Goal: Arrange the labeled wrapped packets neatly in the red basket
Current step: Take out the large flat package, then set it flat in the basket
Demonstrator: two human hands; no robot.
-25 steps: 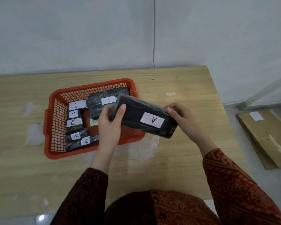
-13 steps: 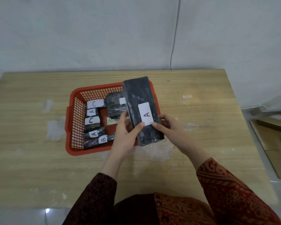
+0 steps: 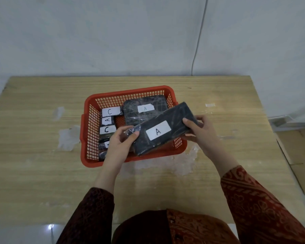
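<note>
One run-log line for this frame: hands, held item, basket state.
left hand: gripping near end | right hand: gripping far end | held: large A packet, tilted over red basket | inside: second large A packet, small packets along left

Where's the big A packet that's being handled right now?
In the head view, the held A packet is tilted over the red basket's near-right corner, between left hand and right hand.

Worn wooden table (image 3: 218, 106) against grey wall (image 3: 113, 36); cable (image 3: 198, 41) hanging; cardboard (image 3: 299, 155) beside table.

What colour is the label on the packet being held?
White, with a black letter A, on the dark packet; clearest in the head view.
</note>
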